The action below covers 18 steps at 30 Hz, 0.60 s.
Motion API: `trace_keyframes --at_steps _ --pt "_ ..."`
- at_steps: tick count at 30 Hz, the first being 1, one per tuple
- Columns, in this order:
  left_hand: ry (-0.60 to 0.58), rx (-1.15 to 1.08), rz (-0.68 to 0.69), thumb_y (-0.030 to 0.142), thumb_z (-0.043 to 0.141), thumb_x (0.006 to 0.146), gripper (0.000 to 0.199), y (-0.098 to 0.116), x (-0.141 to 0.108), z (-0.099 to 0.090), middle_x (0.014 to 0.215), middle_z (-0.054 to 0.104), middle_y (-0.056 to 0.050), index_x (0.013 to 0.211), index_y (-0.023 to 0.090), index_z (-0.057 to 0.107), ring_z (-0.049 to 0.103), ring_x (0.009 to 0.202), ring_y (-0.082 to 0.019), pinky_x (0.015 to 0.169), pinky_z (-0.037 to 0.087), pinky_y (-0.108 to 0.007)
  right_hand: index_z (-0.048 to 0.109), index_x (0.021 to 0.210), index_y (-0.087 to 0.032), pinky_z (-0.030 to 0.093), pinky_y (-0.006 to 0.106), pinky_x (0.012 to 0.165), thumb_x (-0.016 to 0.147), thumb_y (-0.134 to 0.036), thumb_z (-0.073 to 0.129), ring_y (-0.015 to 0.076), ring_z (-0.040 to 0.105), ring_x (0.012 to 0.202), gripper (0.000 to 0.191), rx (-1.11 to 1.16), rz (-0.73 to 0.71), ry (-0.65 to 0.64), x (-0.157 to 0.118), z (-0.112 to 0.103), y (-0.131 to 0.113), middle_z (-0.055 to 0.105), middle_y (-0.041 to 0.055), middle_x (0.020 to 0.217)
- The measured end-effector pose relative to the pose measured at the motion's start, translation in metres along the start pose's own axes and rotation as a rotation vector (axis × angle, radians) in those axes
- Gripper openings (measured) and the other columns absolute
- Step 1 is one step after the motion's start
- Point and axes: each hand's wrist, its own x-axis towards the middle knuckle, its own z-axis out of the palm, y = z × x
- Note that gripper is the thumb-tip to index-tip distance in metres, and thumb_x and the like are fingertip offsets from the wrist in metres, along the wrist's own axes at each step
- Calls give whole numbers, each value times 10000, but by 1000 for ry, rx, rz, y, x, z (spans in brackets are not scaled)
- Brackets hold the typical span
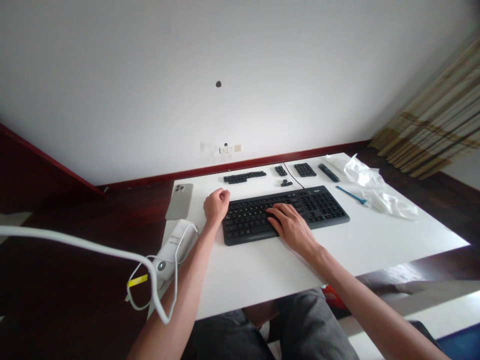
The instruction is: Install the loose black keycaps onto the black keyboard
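A black keyboard lies on the white table, with bare sockets showing in its upper rows and right-hand block. My right hand rests over the middle of it, fingers apart and touching the keys. Just beyond the keyboard's left end, my left hand is curled closed. Whatever it may hold is hidden by the fingers. Behind the keyboard, loose black keycaps stand grouped: a long row, a small block, a few arrow-like caps and a larger block.
A phone and a white device with a cable lie at the table's left edge. To the right are a dark remote-like bar, a blue stick tool and crumpled clear plastic. A white cable crosses the lower left.
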Motion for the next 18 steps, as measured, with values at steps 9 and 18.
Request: trace_keyframes --at_steps 9,18 --pt "3 -8 2 402 507 966 358 0 0 0 671 617 -3 659 218 537 456 613 -148 616 209 -289 680 1295 -207 509 497 1003 1039 -426 543 317 594 1149 363 -57 51 36 -6 4 0 651 149 1240" --pt "24 -26 -1 400 527 951 364 -2 0 2 643 592 2 636 221 503 453 603 -152 612 212 -290 712 1258 -209 514 491 990 1030 -423 557 326 593 1157 350 -79 44 21 -4 3 -5 662 152 1240"
